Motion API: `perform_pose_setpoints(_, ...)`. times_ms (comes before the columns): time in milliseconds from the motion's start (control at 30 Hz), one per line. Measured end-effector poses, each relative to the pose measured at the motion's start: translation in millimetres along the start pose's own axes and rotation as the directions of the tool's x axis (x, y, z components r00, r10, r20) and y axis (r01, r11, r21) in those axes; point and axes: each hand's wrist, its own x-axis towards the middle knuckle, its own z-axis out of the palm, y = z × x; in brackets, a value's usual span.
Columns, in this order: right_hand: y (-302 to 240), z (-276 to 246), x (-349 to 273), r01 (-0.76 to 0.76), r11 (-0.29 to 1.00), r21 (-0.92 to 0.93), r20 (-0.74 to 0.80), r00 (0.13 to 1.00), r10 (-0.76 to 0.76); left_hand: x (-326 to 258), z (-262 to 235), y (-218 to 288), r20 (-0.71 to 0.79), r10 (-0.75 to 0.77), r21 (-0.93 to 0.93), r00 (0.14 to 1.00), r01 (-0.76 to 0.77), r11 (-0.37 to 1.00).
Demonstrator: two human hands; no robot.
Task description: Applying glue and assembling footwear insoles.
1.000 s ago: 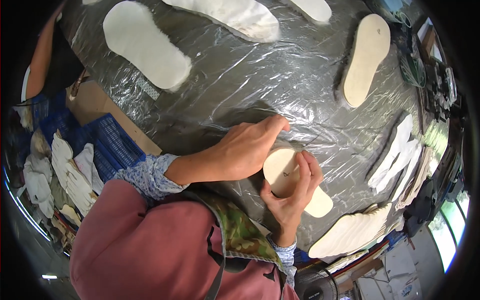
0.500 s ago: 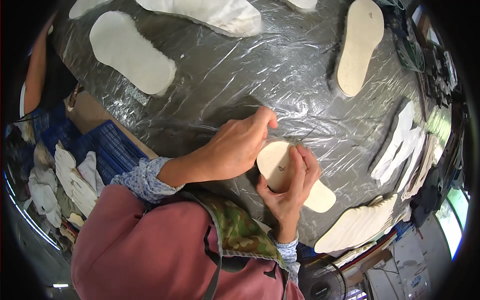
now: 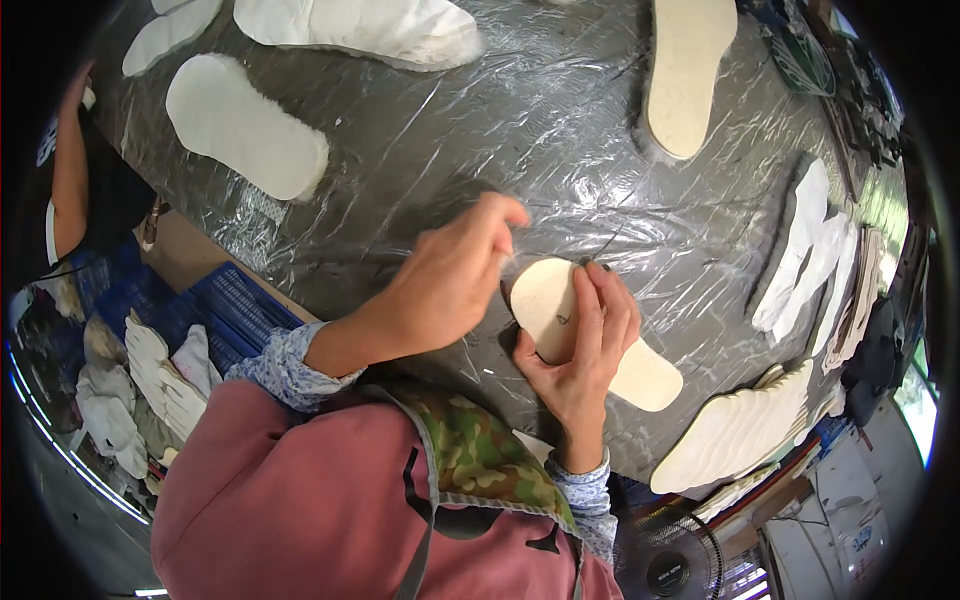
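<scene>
The right hand (image 3: 580, 345) lies on a cream insole (image 3: 590, 335) that rests flat on the counter (image 3: 470, 160), which is covered in crinkled clear plastic film. Its fingers (image 3: 600, 300) are stretched long and close together over the rounded end of the insole, pressing it down, with the thumb set against the near edge; the hand grips the insole from above rather than lifting it. The other end of the insole sticks out past the palm toward the counter's near edge.

The left hand (image 3: 450, 280) is just beside it, at the insole's rounded end. Its fingers (image 3: 500, 215) are drawn together in a pinch, thumb against fingertips, and a fine pale thread or fibre seems to run from the pinch to the insole; what exactly is pinched is too small to tell. The knuckles are bent and the hand is raised slightly above the film.

Well apart from the hands, a white fleecy insole (image 3: 245, 125) lies at the far left of the counter, a larger white fleecy piece (image 3: 360, 25) at the far edge, and a tan insole (image 3: 685, 70) at the far right. A stack of cream insoles (image 3: 740, 430) sits near the counter's right edge, close to the right hand. A blue crate (image 3: 235, 310) stands below the counter on the left.
</scene>
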Motion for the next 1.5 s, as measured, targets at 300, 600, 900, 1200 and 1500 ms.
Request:
perform_pose_setpoints(300,7.5,0.7,-9.6,0.047,0.990,-0.130,0.117,0.993,-0.031,-2.5,31.8,6.6,0.361,0.267,0.492,0.894,-0.426,0.759)
perform_pose_setpoints(600,48.1,-41.0,-79.2,-0.161,0.952,-0.259,0.010,0.986,0.169,-8.0,43.7,5.8,0.416,0.274,0.679,0.867,-0.496,0.541)
perform_pose_setpoints(900,104.6,-85.1,-121.3,-0.207,0.965,0.158,-0.357,0.900,0.251,-10.3,54.7,27.9,0.347,0.361,0.644,0.866,-0.499,0.580)
perform_pose_setpoints(1200,103.4,-77.9,-138.9,-0.166,0.621,0.766,-0.194,0.862,0.469,-1.1,58.5,62.0,0.438,0.438,0.444,0.785,-0.612,0.654)
perform_pose_setpoints(1500,70.0,-81.8,-167.5,-0.033,0.463,0.886,-0.225,0.842,0.491,-25.0,19.2,50.5,0.380,0.373,0.330,0.846,-0.501,0.800)
